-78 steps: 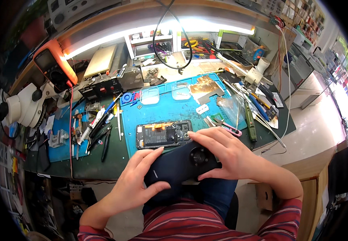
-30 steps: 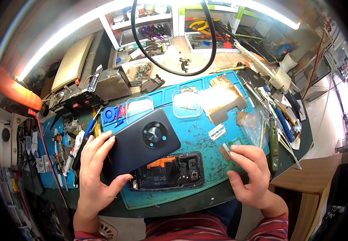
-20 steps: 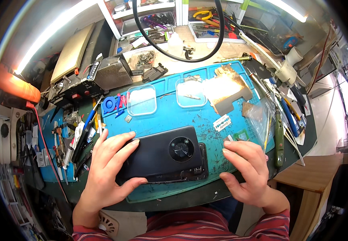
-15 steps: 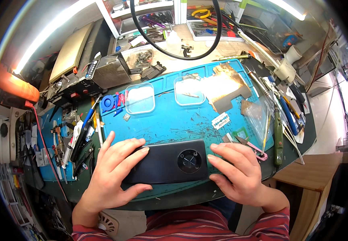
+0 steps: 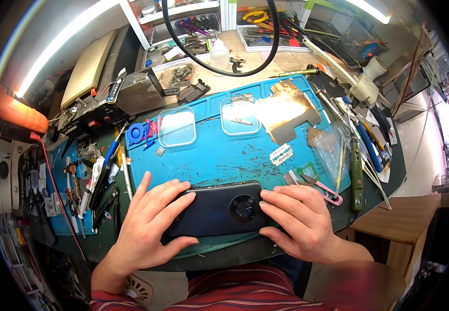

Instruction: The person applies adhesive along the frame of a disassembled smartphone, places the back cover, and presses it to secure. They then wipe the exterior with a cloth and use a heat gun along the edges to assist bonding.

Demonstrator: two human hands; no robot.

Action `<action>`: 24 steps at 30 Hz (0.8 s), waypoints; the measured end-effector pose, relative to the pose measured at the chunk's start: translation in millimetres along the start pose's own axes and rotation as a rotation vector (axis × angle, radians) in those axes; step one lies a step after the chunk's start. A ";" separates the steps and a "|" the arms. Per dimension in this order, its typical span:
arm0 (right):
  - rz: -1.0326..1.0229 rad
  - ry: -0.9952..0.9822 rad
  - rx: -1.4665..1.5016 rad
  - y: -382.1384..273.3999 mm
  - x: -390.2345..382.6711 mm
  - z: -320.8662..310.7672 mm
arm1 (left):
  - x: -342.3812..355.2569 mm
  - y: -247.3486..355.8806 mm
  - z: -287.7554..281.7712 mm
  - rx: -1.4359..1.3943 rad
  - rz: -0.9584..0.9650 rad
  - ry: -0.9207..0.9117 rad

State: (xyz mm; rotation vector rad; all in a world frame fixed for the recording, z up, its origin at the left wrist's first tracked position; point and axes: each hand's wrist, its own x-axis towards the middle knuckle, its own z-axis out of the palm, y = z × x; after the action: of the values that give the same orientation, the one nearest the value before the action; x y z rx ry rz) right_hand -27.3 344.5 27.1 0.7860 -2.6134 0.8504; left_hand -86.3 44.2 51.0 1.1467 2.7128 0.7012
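Observation:
A dark blue-black smartphone (image 5: pixel 209 215) is between my hands near the mat's front edge, its back up and its round camera ring (image 5: pixel 244 208) toward the right end. It looks slightly tilted, with the far long side showing. My left hand (image 5: pixel 147 228) holds the left end, fingers over the far edge and thumb along the near edge; the index finger sticks up off it. Around the right end close the fingertips and thumb of my right hand (image 5: pixel 305 220). The blue work mat (image 5: pixel 204 166) lies beneath.
Beyond the phone are two clear plastic boxes (image 5: pixel 177 128), a razor blade (image 5: pixel 281 154) and a shiny metal sheet (image 5: pixel 286 114). Pink-handled scissors or pliers (image 5: pixel 330 197) and a green pen-shaped tool (image 5: pixel 356 176) lie right. Hand tools crowd the left; a black cable loop (image 5: pixel 224 71) hangs overhead.
My right hand has come left, from beside the phone's right end to closing on it. The phone has tipped a little, so its far side now shows. The view has shifted slightly.

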 end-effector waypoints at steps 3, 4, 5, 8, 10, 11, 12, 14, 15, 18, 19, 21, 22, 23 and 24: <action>-0.007 0.003 -0.015 0.7 -0.5 0.7 | 0.2 -0.5 -0.1 0.001 -0.002 -0.002; -0.010 0.004 -0.021 0.8 -0.6 1.1 | 0.0 -0.5 0.0 0.003 -0.002 -0.001; -0.006 0.010 -0.029 0.5 -0.7 1.3 | -0.1 -0.6 0.4 0.005 -0.001 0.001; 0.009 0.040 -0.057 0.5 -1.2 1.7 | -0.4 -0.4 0.9 0.006 -0.006 0.005; 0.029 0.076 -0.086 1.0 -1.9 0.6 | 0.0 -0.2 1.1 0.005 -0.007 0.006; 0.035 0.087 -0.095 1.1 -2.2 0.1 | -0.3 -0.3 0.7 0.007 -0.007 0.005; 0.043 0.098 -0.106 1.3 -2.8 -0.5 | 0.2 -0.5 0.7 0.007 -0.005 0.004; 0.052 0.115 -0.116 1.9 -3.6 -0.8 | 1.3 1.0 -0.4 0.004 -0.007 0.000; 0.052 0.121 -0.115 2.3 -3.5 -0.4 | 1.8 1.7 -0.9 0.003 -0.009 -0.002; 0.054 0.128 -0.116 2.3 -3.6 0.0 | 2.5 2.3 -0.7 0.006 -0.010 -0.009; 0.054 0.130 -0.115 2.4 -3.6 0.1 | 2.4 2.6 -0.8 0.005 -0.010 -0.009; 0.054 0.122 -0.115 2.2 -4.2 -0.2 | 2.3 3.0 -0.8 0.003 -0.010 -0.009; 0.054 0.117 -0.116 2.0 -4.4 -0.3 | 2.3 3.0 -0.8 0.003 -0.011 -0.009; 0.053 0.117 -0.116 1.9 -4.3 -0.4 | 2.3 3.2 -0.8 0.004 -0.013 -0.010; 0.053 0.117 -0.117 1.7 -4.3 -0.5 | 2.7 2.8 -0.5 0.004 -0.013 -0.011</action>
State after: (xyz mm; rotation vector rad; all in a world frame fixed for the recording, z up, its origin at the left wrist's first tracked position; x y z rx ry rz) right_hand -24.7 347.7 24.8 0.6196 -2.5638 0.7269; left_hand -86.5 47.6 52.9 1.1286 2.7117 0.6865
